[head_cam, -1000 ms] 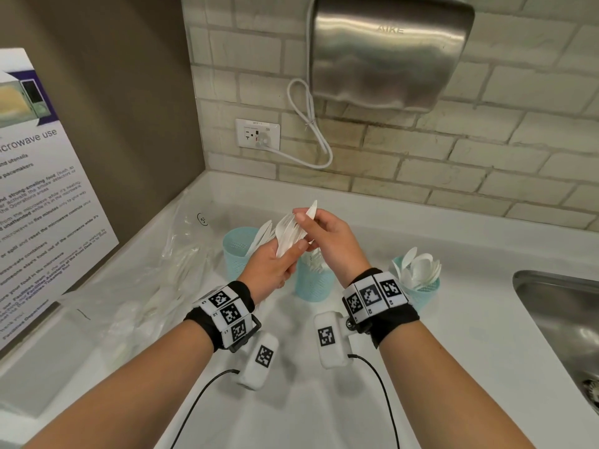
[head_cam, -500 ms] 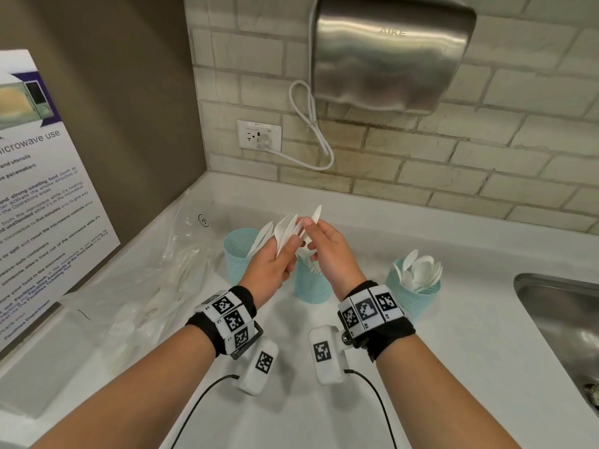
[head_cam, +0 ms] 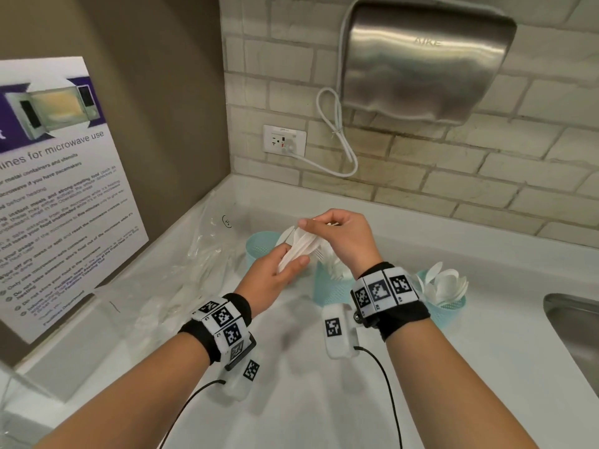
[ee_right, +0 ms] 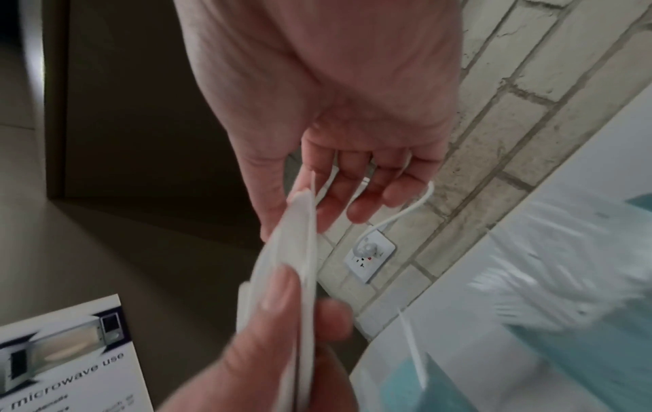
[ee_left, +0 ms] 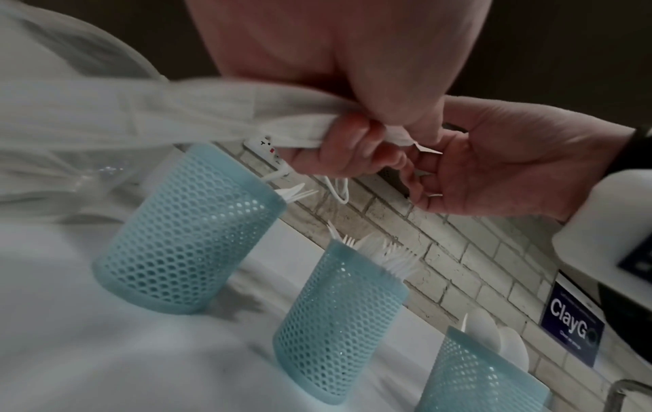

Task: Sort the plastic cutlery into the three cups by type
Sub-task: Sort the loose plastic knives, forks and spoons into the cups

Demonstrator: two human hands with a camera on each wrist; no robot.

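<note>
My left hand (head_cam: 291, 264) grips a bundle of white plastic cutlery (head_cam: 303, 246) above the left and middle cups. My right hand (head_cam: 324, 225) curls over the bundle's top end and pinches pieces there; in the right wrist view thin white pieces run between its fingers (ee_right: 352, 192). Three teal mesh cups stand in a row on the white counter. The left cup (head_cam: 259, 246) and the middle cup (head_cam: 330, 291) hold white pieces, and forks show in the middle cup (ee_left: 338, 320). The right cup (head_cam: 450, 307) holds spoons (head_cam: 449, 283). In the left wrist view the bundle (ee_left: 176, 111) is blurred.
A clear plastic bag (head_cam: 181, 270) with more white cutlery lies on the counter to the left. A steel sink (head_cam: 573, 335) is at the right edge. A microwave notice (head_cam: 58, 196) leans on the left wall. A hand dryer (head_cam: 421, 59) and socket (head_cam: 284, 139) are on the brick wall.
The single piece that stood up from my right fingers no longer sticks out. My right hand has closed over the top of the bundle, and both hands have shifted slightly.
</note>
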